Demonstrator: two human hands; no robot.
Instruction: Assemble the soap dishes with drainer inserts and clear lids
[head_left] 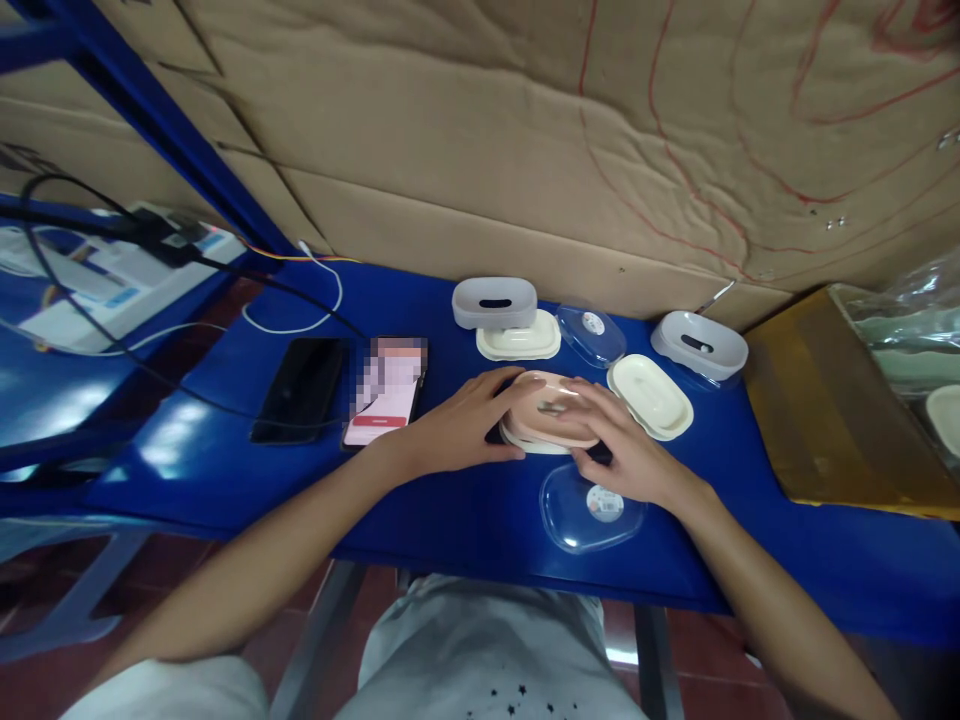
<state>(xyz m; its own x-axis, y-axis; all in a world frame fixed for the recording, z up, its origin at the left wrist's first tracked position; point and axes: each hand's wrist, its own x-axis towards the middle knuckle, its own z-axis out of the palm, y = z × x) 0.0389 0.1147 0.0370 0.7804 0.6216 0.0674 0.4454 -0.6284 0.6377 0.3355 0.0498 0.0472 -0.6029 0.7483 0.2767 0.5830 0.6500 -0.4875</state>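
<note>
A pink soap dish (546, 412) sits on a cream tray in the middle of the blue table (465, 520). My left hand (461, 420) grips its left end, fingers curled around the rim. My right hand (626, 445) holds its right end from above. A clear plastic lid (589, 512) with a round sticker lies just in front of my right hand. Next to the dish on the right lies a cream inner tray (649, 396).
Behind stand a grey dish on a cream tray (496, 302), a second clear lid (591, 333) and another grey dish (699, 345). Two phones (300, 388) (386, 392) and cables lie on the left. A cardboard box (832, 410) stands at the right, a cardboard wall behind.
</note>
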